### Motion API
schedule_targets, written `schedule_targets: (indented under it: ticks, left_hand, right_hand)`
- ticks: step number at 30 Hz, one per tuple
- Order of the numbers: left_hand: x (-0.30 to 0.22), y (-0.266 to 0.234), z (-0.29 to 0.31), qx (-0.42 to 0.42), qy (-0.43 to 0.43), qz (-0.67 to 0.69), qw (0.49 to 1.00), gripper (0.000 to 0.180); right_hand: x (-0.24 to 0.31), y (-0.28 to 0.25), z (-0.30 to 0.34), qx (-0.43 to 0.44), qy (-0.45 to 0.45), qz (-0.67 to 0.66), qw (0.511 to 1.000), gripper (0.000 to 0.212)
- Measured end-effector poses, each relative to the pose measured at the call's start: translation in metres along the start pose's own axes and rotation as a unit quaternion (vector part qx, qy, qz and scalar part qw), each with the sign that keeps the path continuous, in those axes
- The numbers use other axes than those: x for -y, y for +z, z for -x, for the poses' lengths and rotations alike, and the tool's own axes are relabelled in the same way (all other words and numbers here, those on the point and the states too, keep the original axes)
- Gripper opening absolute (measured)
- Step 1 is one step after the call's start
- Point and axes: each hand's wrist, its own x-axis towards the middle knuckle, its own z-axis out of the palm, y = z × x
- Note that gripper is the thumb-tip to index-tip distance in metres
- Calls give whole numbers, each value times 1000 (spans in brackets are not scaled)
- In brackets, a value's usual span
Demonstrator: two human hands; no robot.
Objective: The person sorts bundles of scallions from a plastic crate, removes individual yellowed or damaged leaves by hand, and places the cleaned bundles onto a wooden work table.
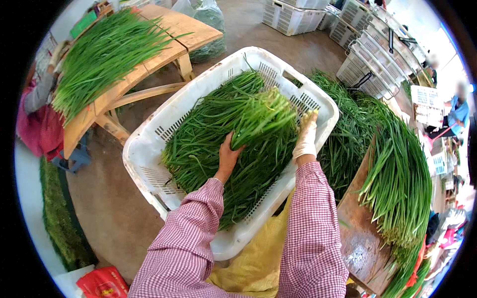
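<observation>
A bundle of garlic chives [266, 116] lies over more loose chives [198, 149] inside a white plastic basket [144, 134]. My bare left hand [229, 158] wraps round the bundle's near side, its thumb and fingers partly sunk in the leaves. On my right hand [305, 134] is a pale glove. Its fingers stretch upward beside the bundle's light stem ends, close to the basket's right wall, with nothing seen in them. Whether the glove touches the stems is hard to tell. Both forearms wear red-and-white checked sleeves.
More chives cover a wooden table [164, 52] at left, where a person [37, 109] sits. Another chive pile [397, 174] rests on a board [365, 238] at right. Stacked white crates [375, 59] stand behind. Yellow sheeting [263, 263] lies below the basket; a red bag [103, 283] is lower left.
</observation>
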Motion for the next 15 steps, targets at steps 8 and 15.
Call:
schedule_targets:
  ticks: [8,15]
  left_hand:
    - [22,0,27,30,140,-236,961,69]
    - [-38,-34,49,122,195,-472,851,71]
  right_hand:
    - [-48,-18,-31,84,55,-91,991,79]
    - [-53,-20,-33,62,84,-147,984,71]
